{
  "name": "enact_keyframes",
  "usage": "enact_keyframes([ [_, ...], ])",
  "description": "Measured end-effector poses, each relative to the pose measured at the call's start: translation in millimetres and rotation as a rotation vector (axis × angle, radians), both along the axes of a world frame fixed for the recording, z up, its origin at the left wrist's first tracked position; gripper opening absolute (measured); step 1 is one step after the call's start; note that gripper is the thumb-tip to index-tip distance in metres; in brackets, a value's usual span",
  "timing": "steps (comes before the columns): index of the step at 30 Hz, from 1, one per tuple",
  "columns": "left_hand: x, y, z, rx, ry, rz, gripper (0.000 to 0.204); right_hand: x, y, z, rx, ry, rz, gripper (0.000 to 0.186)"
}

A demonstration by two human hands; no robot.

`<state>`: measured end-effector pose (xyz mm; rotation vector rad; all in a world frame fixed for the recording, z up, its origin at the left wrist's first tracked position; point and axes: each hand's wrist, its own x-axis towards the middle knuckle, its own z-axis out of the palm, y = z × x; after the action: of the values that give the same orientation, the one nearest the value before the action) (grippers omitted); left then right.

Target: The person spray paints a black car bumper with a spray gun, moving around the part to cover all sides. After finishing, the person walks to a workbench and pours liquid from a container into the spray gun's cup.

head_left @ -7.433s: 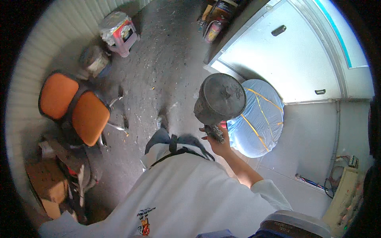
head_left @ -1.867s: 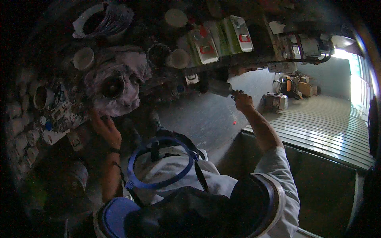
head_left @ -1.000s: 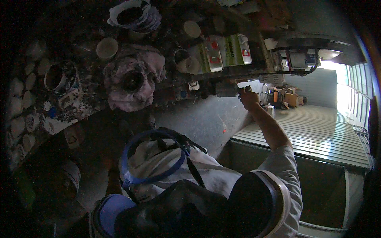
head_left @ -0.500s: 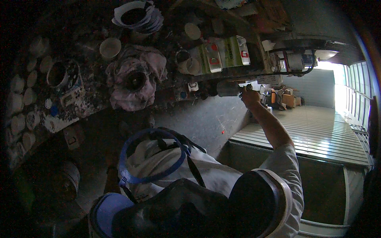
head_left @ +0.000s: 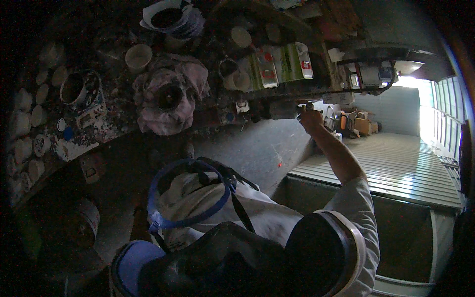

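Reaching out to the right, my right hand (head_left: 311, 122) is closed around a small metallic piece (head_left: 303, 110), its shape unclear in the dim light. This piece sits at the right end of a grey cylinder (head_left: 283, 110) by the bench edge; whether the two are joined I cannot tell. A dim brownish shape (head_left: 140, 222) low on the left may be my left arm; the fingers there are lost in the dark. Left of the cylinder stand a small white-capped container (head_left: 242, 106) and two rectangular cans (head_left: 267, 70) with green sides and red caps.
A paint-stained bench (head_left: 74, 148) carries several pale tubs (head_left: 38, 115), a bunched pink cloth (head_left: 190, 79) and stacked paper-like rings (head_left: 190, 24). Below stands a bucket (head_left: 89, 220). A blue ring (head_left: 154, 198) hangs before my chest above a dark respirator (head_left: 222, 257). Corrugated panels (head_left: 386, 163) stand right.
My right hand stays by the grey cylinder, its grip turned slightly, and a rounded metal part shows more at its top. The view has shifted a little; the bench things stay put.
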<state>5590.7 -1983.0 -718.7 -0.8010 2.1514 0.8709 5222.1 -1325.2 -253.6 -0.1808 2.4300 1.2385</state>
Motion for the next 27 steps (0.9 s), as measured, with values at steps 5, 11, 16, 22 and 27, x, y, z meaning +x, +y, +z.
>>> enact_keyframes([
  [5, -1, 6, 21, -0.032, 0.03, -0.008, 0.067, 3, -19, -2, 0.033, -0.115, -0.057, 0.062],
  [11, -7, 18, 54, -0.083, 0.068, 0.002, 0.067, -5, -16, -35, 0.043, -0.099, -0.231, 0.06],
  [16, -29, 51, 95, -0.129, 0.121, -0.006, 0.066, -7, 26, -74, -0.117, -0.107, -0.191, 0.062],
  [22, -95, 138, 162, -0.143, 0.277, -0.066, 0.066, 1, 80, -114, -0.204, -0.076, -0.213, 0.063],
  [27, -187, 234, 219, -0.061, 0.529, -0.155, 0.065, 21, 119, -122, -0.32, -0.259, -0.265, 0.067],
])
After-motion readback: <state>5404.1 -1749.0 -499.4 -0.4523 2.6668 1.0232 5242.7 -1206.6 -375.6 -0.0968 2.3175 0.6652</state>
